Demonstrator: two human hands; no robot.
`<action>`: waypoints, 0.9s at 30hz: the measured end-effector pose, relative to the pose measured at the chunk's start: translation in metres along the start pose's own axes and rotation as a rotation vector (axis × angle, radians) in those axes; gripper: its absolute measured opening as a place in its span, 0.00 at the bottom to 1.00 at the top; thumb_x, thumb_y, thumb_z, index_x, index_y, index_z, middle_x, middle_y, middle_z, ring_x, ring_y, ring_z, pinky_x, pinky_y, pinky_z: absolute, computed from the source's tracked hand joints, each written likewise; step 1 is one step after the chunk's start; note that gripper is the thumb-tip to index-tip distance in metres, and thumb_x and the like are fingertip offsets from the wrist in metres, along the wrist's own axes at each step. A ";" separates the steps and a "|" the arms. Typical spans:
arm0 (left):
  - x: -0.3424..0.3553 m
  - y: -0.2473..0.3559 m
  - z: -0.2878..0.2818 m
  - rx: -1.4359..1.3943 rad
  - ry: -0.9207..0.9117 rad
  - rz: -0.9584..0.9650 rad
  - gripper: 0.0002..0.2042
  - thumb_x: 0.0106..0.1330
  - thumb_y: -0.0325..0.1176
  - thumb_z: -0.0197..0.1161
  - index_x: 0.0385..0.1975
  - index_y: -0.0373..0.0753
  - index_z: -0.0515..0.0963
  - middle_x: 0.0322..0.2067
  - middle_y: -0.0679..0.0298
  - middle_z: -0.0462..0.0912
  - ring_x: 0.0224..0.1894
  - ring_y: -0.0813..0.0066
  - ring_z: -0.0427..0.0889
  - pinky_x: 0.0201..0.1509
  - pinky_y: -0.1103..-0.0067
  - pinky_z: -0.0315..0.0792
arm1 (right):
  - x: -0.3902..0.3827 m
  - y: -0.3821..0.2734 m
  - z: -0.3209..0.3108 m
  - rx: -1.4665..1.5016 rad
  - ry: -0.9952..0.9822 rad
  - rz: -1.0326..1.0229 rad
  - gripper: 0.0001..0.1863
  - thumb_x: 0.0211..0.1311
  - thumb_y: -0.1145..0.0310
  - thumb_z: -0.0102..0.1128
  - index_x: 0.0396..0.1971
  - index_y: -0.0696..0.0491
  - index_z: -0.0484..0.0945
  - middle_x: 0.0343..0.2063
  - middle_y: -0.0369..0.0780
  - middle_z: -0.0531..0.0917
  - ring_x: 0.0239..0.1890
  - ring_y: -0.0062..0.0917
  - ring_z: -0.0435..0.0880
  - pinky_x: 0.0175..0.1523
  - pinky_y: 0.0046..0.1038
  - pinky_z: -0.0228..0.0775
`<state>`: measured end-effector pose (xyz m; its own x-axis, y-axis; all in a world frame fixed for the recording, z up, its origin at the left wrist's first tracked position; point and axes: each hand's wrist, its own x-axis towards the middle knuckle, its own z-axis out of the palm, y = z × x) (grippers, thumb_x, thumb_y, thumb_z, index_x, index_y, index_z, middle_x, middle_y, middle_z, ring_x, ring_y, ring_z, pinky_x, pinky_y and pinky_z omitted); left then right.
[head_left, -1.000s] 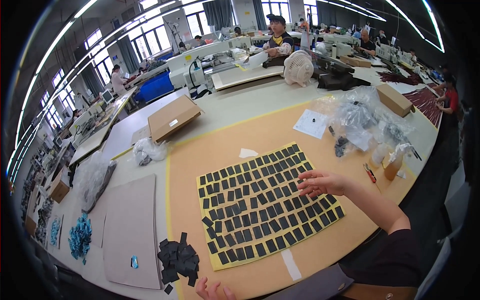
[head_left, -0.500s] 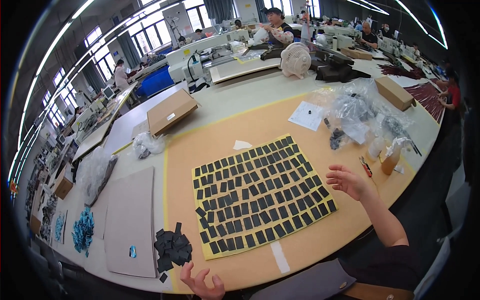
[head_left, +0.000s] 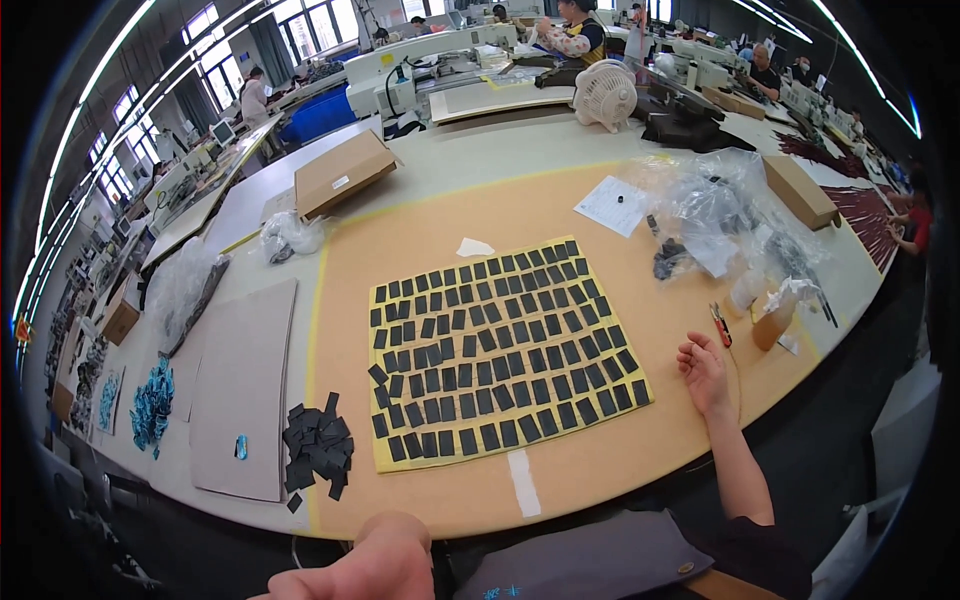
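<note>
Rows of small black rectangular pieces (head_left: 497, 372) lie on a yellow-edged sheet (head_left: 640, 408) in the middle of the table. My right hand (head_left: 703, 370) is just to the right of that sheet, above the tan table surface. Its fingers are loosely bent and apart, with nothing seen in them. Close to my body, at the lower edge, is my left hand (head_left: 372, 562). Its fingers are mostly out of sight, so what they do is hidden. A loose heap of black pieces (head_left: 320, 440) lies left of the sheet, beyond my left hand.
Red-handled snippers (head_left: 720, 326) and an amber bottle (head_left: 771, 328) stand right of my right hand. Clear plastic bags (head_left: 715, 210) lie behind them. A grey board (head_left: 240, 400) and turquoise pieces (head_left: 153, 405) are at the left. A cardboard box (head_left: 345, 175) and a white fan (head_left: 605, 95) are farther back.
My left hand has drawn back from beside the black heap toward my body. My right hand has moved slightly away from the sheet, its fingers more bent. The view has shifted.
</note>
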<state>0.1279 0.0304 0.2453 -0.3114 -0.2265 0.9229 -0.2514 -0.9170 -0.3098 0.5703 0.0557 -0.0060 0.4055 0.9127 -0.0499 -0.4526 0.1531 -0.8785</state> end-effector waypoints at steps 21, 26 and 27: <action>0.024 -0.015 0.057 -0.263 0.010 0.280 0.18 0.60 0.28 0.61 0.50 0.33 0.74 0.56 0.58 0.67 0.52 0.63 0.70 0.49 0.72 0.62 | 0.002 -0.005 -0.009 0.033 -0.047 0.023 0.16 0.69 0.68 0.55 0.55 0.54 0.72 0.39 0.37 0.82 0.39 0.20 0.81 0.45 0.21 0.73; 0.019 -0.003 0.059 -0.265 -0.021 0.249 0.17 0.60 0.28 0.62 0.50 0.33 0.74 0.56 0.58 0.68 0.52 0.62 0.70 0.49 0.71 0.62 | -0.003 -0.005 -0.010 0.027 -0.059 0.027 0.16 0.69 0.68 0.55 0.55 0.55 0.72 0.39 0.37 0.82 0.39 0.20 0.81 0.45 0.21 0.74; 0.019 -0.001 0.060 -0.260 -0.026 0.232 0.18 0.60 0.28 0.62 0.50 0.33 0.74 0.56 0.58 0.68 0.52 0.62 0.71 0.49 0.71 0.62 | -0.003 -0.003 -0.010 0.026 -0.054 0.030 0.16 0.69 0.68 0.55 0.55 0.55 0.72 0.39 0.37 0.82 0.39 0.20 0.82 0.45 0.21 0.74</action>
<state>0.1770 0.0071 0.2766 -0.3653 -0.4302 0.8255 -0.4028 -0.7264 -0.5568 0.5784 0.0484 -0.0075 0.3488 0.9359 -0.0496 -0.4842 0.1347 -0.8645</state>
